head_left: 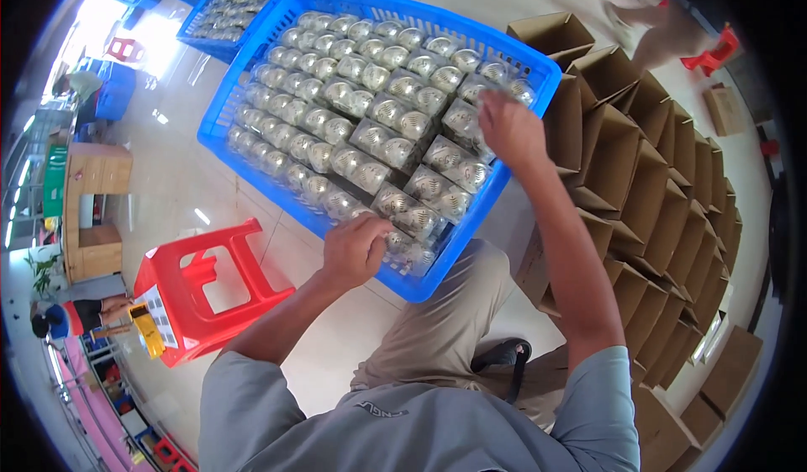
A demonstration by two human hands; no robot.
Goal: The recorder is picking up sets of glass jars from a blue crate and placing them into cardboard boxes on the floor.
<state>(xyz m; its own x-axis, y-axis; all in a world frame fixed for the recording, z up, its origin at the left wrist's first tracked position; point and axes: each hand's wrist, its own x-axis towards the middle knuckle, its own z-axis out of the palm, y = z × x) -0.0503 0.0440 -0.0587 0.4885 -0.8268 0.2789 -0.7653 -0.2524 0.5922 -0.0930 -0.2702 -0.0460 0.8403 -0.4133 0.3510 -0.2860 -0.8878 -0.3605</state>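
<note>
Rows of baseballs in clear plastic boxes (391,140) fill a blue slatted crate (220,115) in front of me. Over its right side, my right hand (511,131) is closed, its fingertips gripping the edge of one clear box of baseballs (464,121). A dark gap shows beside that box, among the rows. At the crate's near left edge my left hand (355,247) is closed with curled fingers, next to the boxed balls (408,249) in the near corner. What those fingers hold, if anything, is hidden.
Open brown cardboard boxes (618,157) stand stacked in rows to the right. A red plastic stool (176,283) is on the left, bearing a yellow object (147,332). Another blue crate (244,5) of balls lies beyond. My knee (475,279) is against the crate's near side.
</note>
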